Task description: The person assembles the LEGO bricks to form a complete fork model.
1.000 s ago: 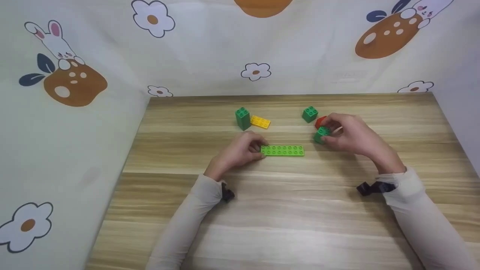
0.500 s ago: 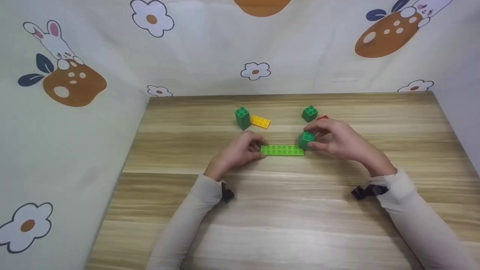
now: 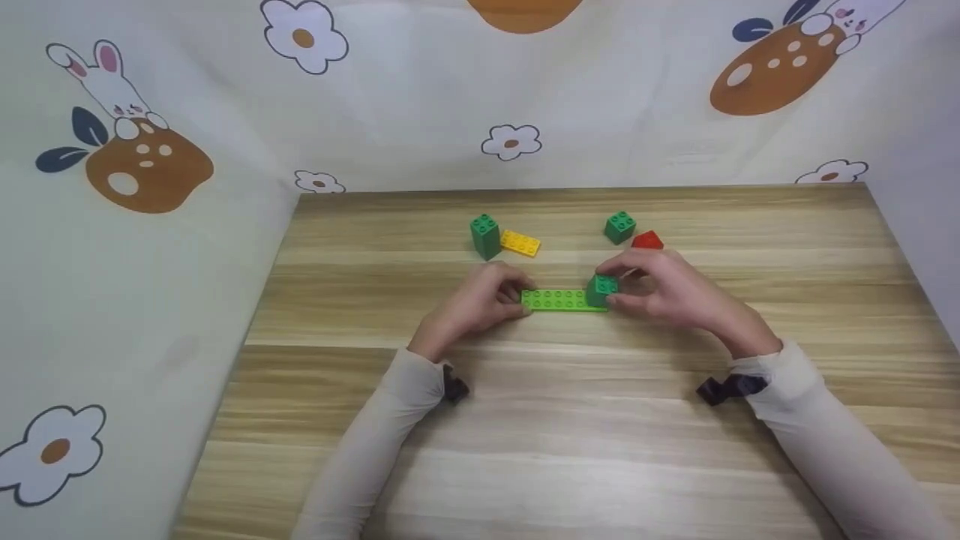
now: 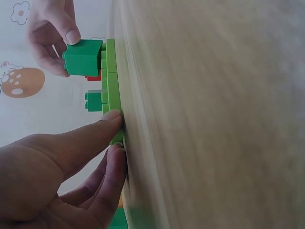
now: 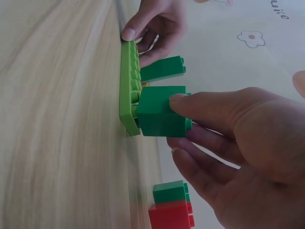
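A long light green building-block plate (image 3: pixel 553 300) lies flat on the table, studs up. My left hand (image 3: pixel 480 301) pinches its left end between thumb and fingers. In my right hand (image 3: pixel 667 289), thumb and fingertips pinch a square dark green block (image 3: pixel 603 289). This block stands over the plate's right end; in the right wrist view the green block (image 5: pixel 162 112) has its underside right at the studs, slightly tilted, with some studs showing beneath it. From the left wrist, the light green plate (image 4: pixel 111 78) appears edge-on.
Behind the left hand stand a tall green block (image 3: pixel 486 238) and a flat yellow plate (image 3: pixel 520 243). Beyond the right hand are another square green block (image 3: pixel 620 227) and a red block (image 3: pixel 648 240). A patterned wall covering (image 3: pixel 420 97) borders the wooden table (image 3: pixel 525 450).
My right hand has carried the green block left and toward me, from beside the red block onto the plate's right end. The left hand and plate have stayed put.
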{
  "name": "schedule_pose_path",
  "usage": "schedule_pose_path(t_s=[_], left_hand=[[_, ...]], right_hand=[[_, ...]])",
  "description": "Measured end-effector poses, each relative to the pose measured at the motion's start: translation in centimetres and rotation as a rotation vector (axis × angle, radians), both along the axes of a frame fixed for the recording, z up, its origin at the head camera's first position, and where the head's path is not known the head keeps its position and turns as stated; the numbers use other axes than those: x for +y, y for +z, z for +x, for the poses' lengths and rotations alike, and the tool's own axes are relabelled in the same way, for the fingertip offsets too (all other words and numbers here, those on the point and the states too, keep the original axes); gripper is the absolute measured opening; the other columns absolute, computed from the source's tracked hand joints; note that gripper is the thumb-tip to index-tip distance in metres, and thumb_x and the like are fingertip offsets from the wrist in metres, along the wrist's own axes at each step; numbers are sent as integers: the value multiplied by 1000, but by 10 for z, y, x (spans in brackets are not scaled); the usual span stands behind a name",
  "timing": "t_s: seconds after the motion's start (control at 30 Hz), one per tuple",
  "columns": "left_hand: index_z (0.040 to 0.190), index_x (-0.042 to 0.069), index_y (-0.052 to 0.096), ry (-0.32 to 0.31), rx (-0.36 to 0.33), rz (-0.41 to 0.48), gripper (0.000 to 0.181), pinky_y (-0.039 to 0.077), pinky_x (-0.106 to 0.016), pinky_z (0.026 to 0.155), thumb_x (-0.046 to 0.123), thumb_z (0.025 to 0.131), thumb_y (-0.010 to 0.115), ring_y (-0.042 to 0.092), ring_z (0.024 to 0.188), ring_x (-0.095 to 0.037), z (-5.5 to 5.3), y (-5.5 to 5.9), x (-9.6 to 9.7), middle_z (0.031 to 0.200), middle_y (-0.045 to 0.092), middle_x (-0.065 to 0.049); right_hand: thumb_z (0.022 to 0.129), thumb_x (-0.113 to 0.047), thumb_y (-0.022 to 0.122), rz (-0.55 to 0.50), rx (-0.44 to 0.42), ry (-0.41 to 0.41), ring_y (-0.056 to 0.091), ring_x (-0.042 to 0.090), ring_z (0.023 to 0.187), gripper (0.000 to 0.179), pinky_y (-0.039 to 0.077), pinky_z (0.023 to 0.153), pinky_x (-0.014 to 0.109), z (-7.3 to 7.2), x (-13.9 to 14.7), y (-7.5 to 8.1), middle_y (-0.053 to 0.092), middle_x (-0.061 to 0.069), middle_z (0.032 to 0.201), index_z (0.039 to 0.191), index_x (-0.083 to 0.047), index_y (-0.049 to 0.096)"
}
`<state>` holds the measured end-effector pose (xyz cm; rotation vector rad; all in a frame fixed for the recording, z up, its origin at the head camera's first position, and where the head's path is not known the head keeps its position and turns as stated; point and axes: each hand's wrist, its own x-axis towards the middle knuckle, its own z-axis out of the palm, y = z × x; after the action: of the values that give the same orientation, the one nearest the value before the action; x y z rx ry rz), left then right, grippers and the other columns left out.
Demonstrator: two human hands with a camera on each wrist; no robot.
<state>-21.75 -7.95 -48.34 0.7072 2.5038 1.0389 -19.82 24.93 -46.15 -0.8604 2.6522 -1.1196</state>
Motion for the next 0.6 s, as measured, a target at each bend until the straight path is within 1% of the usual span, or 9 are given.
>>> schedule_pose_path(t_s=[0.2, 0.27, 0.37, 0.5, 0.6], left_hand=[[127, 10, 78, 6, -9, -6, 33, 61, -35, 95, 12, 95, 85, 70, 104, -19, 0, 1, 0, 117, 75, -7], [127, 11, 79, 6, -9, -7, 34, 61, -35, 95, 12, 94, 86, 70, 103, -19, 0, 2, 1, 116, 75, -7], [127, 11, 79, 9, -13, -6, 34, 61, -35, 95, 11, 94, 86, 70, 103, -19, 0, 2, 1, 116, 75, -6], [128, 12, 79, 15, -24, -5, 35, 60, -36, 96, 11, 94, 86, 69, 104, -18, 0, 3, 1, 118, 75, -5], [128, 12, 79, 17, -26, -11, 35, 60, -35, 96, 10, 94, 85, 69, 104, -18, 1, 2, 1, 118, 74, -5]], right_hand=[[92, -2, 85, -53, -53, -11, 75, 33, 119, 38, 63, 99, 45, 0, -2, -3, 78, 11, 127, 129, -7, 76], [92, -1, 85, -60, -56, -14, 76, 33, 119, 38, 64, 98, 43, 0, -3, -4, 78, 11, 127, 128, -7, 76], [91, -3, 86, -49, -24, -19, 76, 30, 119, 37, 63, 100, 43, 0, -4, -5, 78, 9, 126, 127, -8, 77], [91, -6, 88, -14, 35, -24, 75, 27, 120, 37, 61, 105, 45, 2, -6, -6, 79, 6, 125, 126, -10, 78], [91, -8, 87, -9, 54, -21, 73, 26, 120, 37, 60, 106, 47, 2, -8, -8, 79, 4, 124, 127, -10, 78]])
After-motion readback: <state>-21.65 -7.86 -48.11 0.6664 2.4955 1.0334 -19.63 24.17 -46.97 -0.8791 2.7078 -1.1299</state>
